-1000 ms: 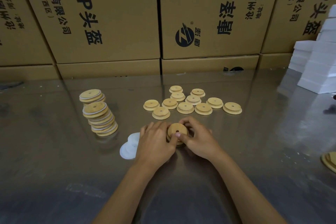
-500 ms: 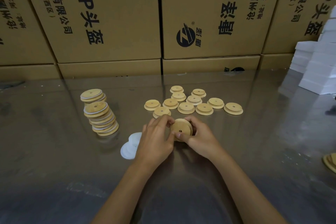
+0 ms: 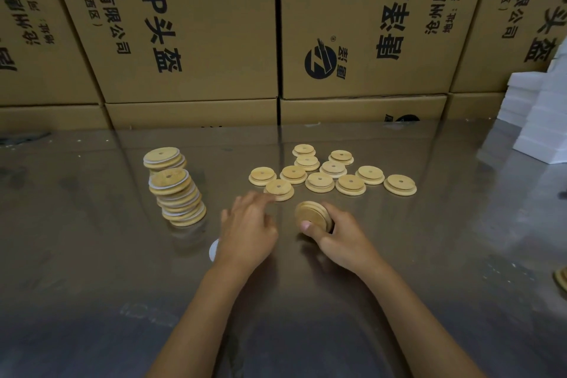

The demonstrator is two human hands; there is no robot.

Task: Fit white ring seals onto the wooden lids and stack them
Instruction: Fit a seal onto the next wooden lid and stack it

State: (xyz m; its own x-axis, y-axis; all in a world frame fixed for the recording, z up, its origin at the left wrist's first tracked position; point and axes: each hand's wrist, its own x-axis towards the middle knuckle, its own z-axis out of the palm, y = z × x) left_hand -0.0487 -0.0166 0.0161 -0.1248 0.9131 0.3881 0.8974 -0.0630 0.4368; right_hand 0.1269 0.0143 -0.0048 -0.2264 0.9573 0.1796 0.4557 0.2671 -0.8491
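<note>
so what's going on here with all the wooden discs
A person is working through wooden lids on a shiny table. The right hand grips one lid tilted on edge, while the left hand, fingers relaxed, reaches toward the loose lids laid out behind. White rings peek out from under the left hand. A leaning stack of lids stands to the left.

The cardboard boxes point(image 3: 190, 24) behind the surface carry black print turned sideways. One reads "O-P 头盔" and "有限公司"; its neighbour point(image 3: 362, 21) shows "AH", a round Z logo and more Chinese characters.
</note>
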